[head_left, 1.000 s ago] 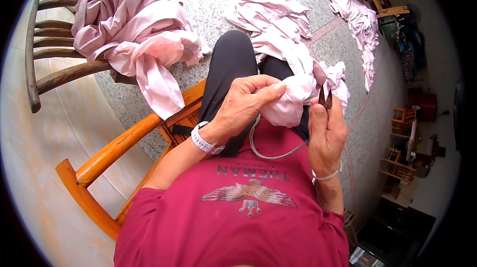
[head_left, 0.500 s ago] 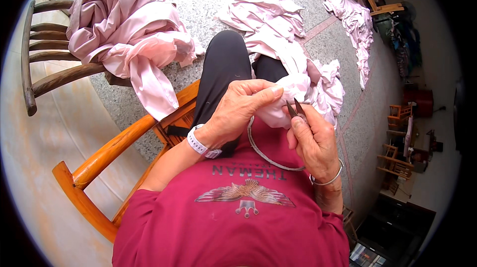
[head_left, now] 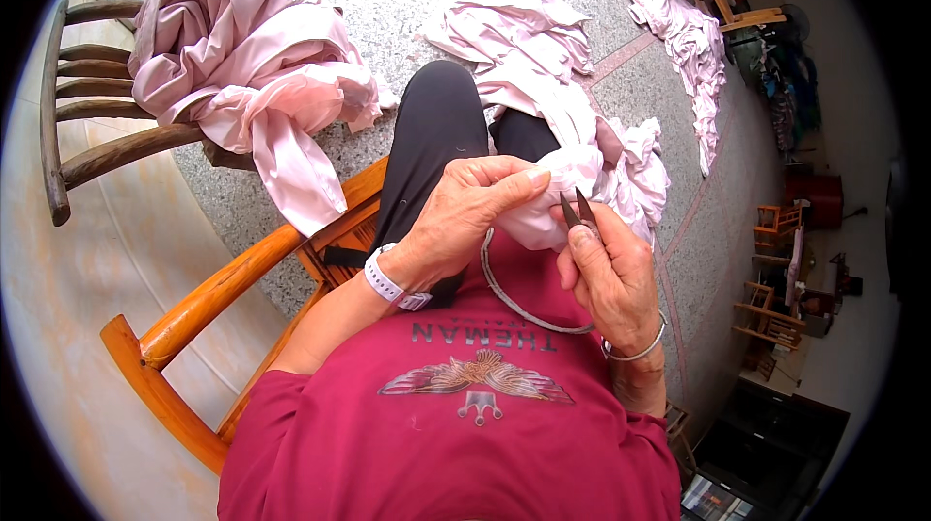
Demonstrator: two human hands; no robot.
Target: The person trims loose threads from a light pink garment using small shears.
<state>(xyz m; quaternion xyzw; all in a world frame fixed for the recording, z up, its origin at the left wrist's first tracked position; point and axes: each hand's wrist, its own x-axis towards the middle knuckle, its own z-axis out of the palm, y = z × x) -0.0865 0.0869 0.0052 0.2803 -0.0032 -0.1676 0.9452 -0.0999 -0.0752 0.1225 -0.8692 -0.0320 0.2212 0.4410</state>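
Over my lap lies pale pink fabric [head_left: 543, 104] that runs down past my knees to the floor. My left hand [head_left: 475, 199] pinches an edge of it between thumb and fingers. In my right hand [head_left: 613, 264] I grip small dark thread snips [head_left: 579, 211]. Their two pointed blades stand slightly apart, pointing up beside the pinched cloth. The snips' handles are mostly hidden in my palm. A pale cord [head_left: 519, 306] loops across my dark red shirt, below the fabric.
A wooden chair [head_left: 82, 138] at the far left bears a heap of pink cloth [head_left: 242, 65]. My own seat's orange wooden armrest [head_left: 218, 278] curves along my left. More pink cloth [head_left: 684, 55] trails over the speckled floor [head_left: 388, 12] at the right, near small wooden stools [head_left: 776, 312].
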